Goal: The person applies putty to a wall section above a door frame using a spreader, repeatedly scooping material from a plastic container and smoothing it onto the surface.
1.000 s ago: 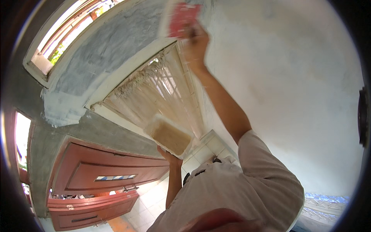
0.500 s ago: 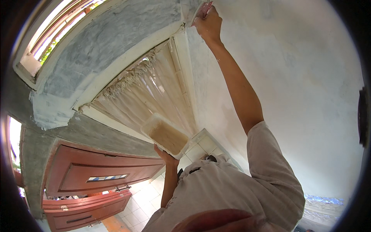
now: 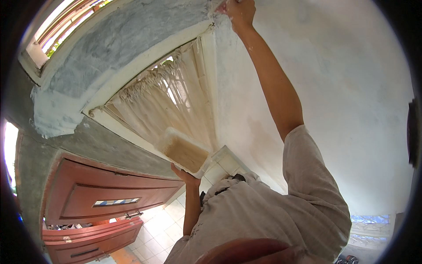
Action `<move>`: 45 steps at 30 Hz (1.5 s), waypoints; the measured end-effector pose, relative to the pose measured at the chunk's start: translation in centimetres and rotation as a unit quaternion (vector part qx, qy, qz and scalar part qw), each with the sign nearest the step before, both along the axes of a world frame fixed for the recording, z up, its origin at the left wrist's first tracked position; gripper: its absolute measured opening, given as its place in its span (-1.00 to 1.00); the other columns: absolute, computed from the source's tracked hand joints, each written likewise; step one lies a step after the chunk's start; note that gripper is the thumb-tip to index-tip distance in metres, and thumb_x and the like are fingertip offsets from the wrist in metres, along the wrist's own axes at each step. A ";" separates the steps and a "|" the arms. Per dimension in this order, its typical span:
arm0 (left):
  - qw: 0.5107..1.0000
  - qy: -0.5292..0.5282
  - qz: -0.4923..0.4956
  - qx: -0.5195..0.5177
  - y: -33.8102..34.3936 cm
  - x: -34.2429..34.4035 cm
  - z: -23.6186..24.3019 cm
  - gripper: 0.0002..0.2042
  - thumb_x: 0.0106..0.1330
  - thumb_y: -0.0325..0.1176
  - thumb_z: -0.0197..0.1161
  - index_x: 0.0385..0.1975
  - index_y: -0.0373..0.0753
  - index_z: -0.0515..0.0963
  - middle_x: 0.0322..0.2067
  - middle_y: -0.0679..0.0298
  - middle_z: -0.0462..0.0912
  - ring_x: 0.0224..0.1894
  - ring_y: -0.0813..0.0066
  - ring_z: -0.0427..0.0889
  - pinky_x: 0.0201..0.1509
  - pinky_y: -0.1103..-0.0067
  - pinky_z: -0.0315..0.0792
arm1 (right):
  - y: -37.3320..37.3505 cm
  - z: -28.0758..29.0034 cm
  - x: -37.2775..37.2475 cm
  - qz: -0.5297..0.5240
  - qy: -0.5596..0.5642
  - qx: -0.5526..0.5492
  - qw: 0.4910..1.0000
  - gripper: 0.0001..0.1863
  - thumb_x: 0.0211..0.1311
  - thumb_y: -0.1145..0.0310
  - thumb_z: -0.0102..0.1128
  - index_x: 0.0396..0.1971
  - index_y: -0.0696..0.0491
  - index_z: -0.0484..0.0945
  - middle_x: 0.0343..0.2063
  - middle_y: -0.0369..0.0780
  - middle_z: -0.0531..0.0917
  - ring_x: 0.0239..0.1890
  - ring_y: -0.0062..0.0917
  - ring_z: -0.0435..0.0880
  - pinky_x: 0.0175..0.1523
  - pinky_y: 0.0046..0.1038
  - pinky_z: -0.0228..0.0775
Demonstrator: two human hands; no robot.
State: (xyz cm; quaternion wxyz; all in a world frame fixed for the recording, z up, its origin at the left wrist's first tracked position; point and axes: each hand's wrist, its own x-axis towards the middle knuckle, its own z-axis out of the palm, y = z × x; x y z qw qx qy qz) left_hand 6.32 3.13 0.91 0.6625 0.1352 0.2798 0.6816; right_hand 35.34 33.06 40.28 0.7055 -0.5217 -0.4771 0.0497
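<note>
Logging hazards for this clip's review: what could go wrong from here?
The open tub, held by the left hand alone, could tip and spill its beige contents on the tiled floor.
The red tool in the raised right hand, near the window frame's upper corner, might smear or scrape it.

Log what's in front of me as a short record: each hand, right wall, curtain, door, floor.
Left hand: holds a pale tub with brownish contents
Right hand: raised, gripping a red tool near the wall corner
Right wall: pale, patchy
Curtain: beige, gathered
Door: reddish-brown, panelled
Floor: pale, tiled
</note>
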 end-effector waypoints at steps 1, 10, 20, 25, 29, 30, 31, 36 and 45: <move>0.999 -0.033 -0.021 -0.012 -0.3 -0.2 0.5 -0.37 0.51 0.31 -0.18 0.35 -0.01 0.36 0.20 0.39 0.52 0.25 0.34 0.55 0.28 0.27 0.54 | 0.2 0.6 -0.5 0.032 0.016 0.049 0.998 -0.66 0.43 0.33 0.05 -0.37 0.35 0.60 -0.43 0.08 0.74 -0.53 -0.21 0.76 -0.39 -0.18 0.59; 0.995 -0.059 -0.069 -0.042 -0.2 -0.3 -0.1 -0.22 0.43 0.40 -0.15 0.46 -0.05 0.28 0.34 0.30 0.42 0.35 0.20 0.46 0.37 0.19 0.42 | 1.1 2.1 1.7 0.286 0.236 0.151 0.916 -0.60 0.53 0.30 -0.10 -0.50 0.14 0.56 -0.60 -0.17 0.60 -0.50 -0.39 0.70 -0.39 -0.34 0.59; 0.994 -0.048 -0.055 -0.085 -1.2 -0.9 -2.2 -0.21 0.43 0.39 -0.15 0.49 -0.03 0.25 0.39 0.28 0.37 0.40 0.19 0.39 0.40 0.17 0.38 | -1.1 -3.7 1.7 -0.020 0.063 0.044 0.997 -0.81 0.13 0.49 0.16 -0.31 0.27 0.63 -0.44 -0.03 0.78 -0.37 -0.25 0.82 -0.17 -0.27 0.68; 0.994 -0.060 -0.041 -0.082 -1.1 -1.1 -1.5 -0.28 0.46 0.36 -0.18 0.42 0.00 0.32 0.29 0.35 0.45 0.33 0.25 0.47 0.31 0.20 0.47 | 2.8 -1.3 0.8 -0.164 -0.117 0.078 0.976 -0.70 0.27 0.27 0.05 -0.43 0.23 0.61 -0.51 0.04 0.70 -0.41 -0.12 0.75 -0.25 -0.11 0.61; 0.996 -0.077 -0.031 -0.038 -1.0 -1.5 -0.9 -0.31 0.47 0.33 -0.18 0.42 -0.01 0.32 0.30 0.35 0.45 0.34 0.26 0.46 0.32 0.18 0.47 | 1.0 1.2 -1.9 0.007 -0.048 0.029 0.998 -0.70 0.12 0.29 0.08 -0.38 0.23 0.63 -0.43 0.16 0.71 -0.37 0.00 0.74 -0.21 -0.07 0.60; 0.996 -0.080 -0.030 -0.038 -0.7 -1.6 -1.1 -0.31 0.47 0.33 -0.18 0.42 -0.01 0.32 0.30 0.35 0.45 0.34 0.26 0.46 0.32 0.18 0.47 | 1.4 1.7 -1.5 -0.021 -0.087 0.085 0.992 -0.74 0.12 0.33 0.08 -0.39 0.22 0.63 -0.45 0.09 0.72 -0.42 -0.06 0.74 -0.25 -0.11 0.61; 0.997 -0.057 -0.035 -0.030 -0.2 -1.7 -1.2 -0.26 0.46 0.36 -0.19 0.47 -0.01 0.28 0.36 0.33 0.40 0.38 0.22 0.42 0.37 0.19 0.41 | 1.7 1.9 -0.9 -0.049 -0.125 0.141 0.981 -0.78 0.12 0.37 0.09 -0.41 0.20 0.64 -0.48 0.03 0.73 -0.46 -0.13 0.74 -0.29 -0.15 0.61; 0.996 0.052 0.037 -0.061 -0.8 -1.5 2.9 -0.19 0.44 0.40 -0.19 0.52 -0.02 0.22 0.42 0.30 0.35 0.41 0.17 0.38 0.42 0.20 0.36 | -4.0 0.2 -1.4 0.107 0.094 0.097 0.985 -0.78 0.13 0.49 0.11 -0.28 0.27 0.64 -0.37 -0.10 0.73 -0.38 -0.37 0.75 -0.26 -0.32 0.63; 0.998 0.055 0.002 -0.021 -0.8 -2.5 0.1 -0.17 0.43 0.41 -0.20 0.53 -0.05 0.19 0.44 0.28 0.31 0.43 0.15 0.36 0.43 0.18 0.34 | -0.6 -4.0 1.9 0.069 0.183 0.050 0.979 -0.77 0.27 0.48 0.11 -0.23 0.29 0.68 -0.34 0.01 0.77 -0.34 -0.30 0.84 -0.27 -0.34 0.81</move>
